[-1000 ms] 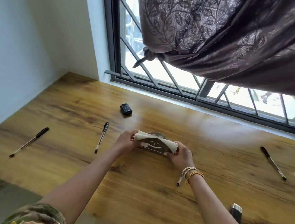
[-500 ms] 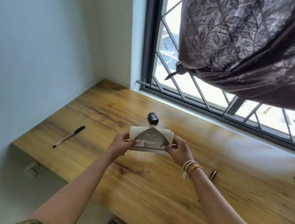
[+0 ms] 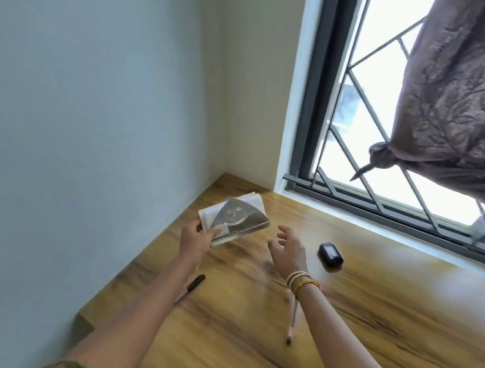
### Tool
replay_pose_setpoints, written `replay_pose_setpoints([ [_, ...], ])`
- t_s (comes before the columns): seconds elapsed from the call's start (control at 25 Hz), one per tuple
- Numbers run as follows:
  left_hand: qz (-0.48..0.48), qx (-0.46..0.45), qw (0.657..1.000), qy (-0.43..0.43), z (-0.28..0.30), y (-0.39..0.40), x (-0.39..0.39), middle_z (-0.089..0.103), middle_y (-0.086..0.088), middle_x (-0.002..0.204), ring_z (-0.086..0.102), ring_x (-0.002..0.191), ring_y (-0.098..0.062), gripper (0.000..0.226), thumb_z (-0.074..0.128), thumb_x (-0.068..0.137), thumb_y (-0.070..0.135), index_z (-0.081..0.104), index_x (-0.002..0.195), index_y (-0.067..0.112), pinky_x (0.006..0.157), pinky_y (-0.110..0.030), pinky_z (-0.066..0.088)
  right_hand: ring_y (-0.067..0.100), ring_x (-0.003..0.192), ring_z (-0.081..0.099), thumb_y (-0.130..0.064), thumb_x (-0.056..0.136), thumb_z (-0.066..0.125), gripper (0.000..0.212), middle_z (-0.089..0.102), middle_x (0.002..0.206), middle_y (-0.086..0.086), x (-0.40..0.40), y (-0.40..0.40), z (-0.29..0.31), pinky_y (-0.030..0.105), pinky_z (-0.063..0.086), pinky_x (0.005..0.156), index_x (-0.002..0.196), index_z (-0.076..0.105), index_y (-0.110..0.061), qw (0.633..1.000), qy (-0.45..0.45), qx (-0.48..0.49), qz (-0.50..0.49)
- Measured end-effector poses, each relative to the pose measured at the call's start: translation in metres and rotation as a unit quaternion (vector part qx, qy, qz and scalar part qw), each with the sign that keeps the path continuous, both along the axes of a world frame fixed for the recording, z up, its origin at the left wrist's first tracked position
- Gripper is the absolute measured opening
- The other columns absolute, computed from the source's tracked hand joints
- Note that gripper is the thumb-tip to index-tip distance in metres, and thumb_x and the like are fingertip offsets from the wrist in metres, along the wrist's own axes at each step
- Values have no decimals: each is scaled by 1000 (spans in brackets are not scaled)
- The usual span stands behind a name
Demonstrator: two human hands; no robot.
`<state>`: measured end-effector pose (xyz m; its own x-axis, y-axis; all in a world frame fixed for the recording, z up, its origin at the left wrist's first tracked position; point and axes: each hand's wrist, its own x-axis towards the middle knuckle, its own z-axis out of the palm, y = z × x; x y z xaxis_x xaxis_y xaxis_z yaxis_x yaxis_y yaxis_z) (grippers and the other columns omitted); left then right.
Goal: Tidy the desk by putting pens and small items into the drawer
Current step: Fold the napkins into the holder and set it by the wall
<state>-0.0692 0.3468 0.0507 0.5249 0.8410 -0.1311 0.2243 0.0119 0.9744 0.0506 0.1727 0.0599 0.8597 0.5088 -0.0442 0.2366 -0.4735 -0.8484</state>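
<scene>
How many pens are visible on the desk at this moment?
2. A black pen lies near the desk's left edge, partly under the left forearm. A light-coloured pen lies just below the right wrist. Others may be out of view to the right.

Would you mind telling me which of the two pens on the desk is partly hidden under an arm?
The black pen near the wall; the left forearm crosses over its lower end. The pale pen lies fully visible beside the right wrist.

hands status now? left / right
Left hand: closed on the napkin holder, gripping its near end.
Right hand: open, fingers spread, holding nothing, apart from the holder.
</scene>
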Motion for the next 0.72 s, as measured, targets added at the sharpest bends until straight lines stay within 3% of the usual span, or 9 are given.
replay_pose_setpoints([
  [0.12,51,11,999,2,-2,36,13,72,-2,96,67,85,-17,27,76,80,19,68,105,13,75,-33,55,25,118,55,-23,89,58,46,58,129,11,-1,36,-12,35,44,100,133,48,-16,997,-2,-64,31],
  [0.24,93,4,996,2,-2,54,29,71,2,90,66,81,-14,20,75,81,19,67,99,16,70,-27,50,28,120,52,-23,88,53,45,53,132,8,0,50,-26,35,43,99,133,48,-15,984,-37,-157,70],
  [0.4,146,38,987,57,-6,62,56,71,-6,95,66,86,-25,23,70,85,22,66,102,7,68,-30,48,27,105,54,-28,87,46,31,56,113,6,-7,46,-50,33,46,88,111,58,-14,947,-186,-241,106],
  [0.56,174,50,981,72,-13,70,78,70,-10,104,66,93,-31,27,68,87,24,63,106,5,78,-38,54,25,93,56,-30,73,48,31,58,99,6,-11,50,-53,32,50,78,97,60,-15,930,-245,-254,104],
  [0.72,183,78,977,75,-19,76,94,69,-15,106,65,96,-33,24,66,89,19,61,105,1,72,-32,47,23,88,55,-32,71,49,28,57,95,4,-10,50,-54,32,50,74,93,58,-16,925,-263,-255,100],
])
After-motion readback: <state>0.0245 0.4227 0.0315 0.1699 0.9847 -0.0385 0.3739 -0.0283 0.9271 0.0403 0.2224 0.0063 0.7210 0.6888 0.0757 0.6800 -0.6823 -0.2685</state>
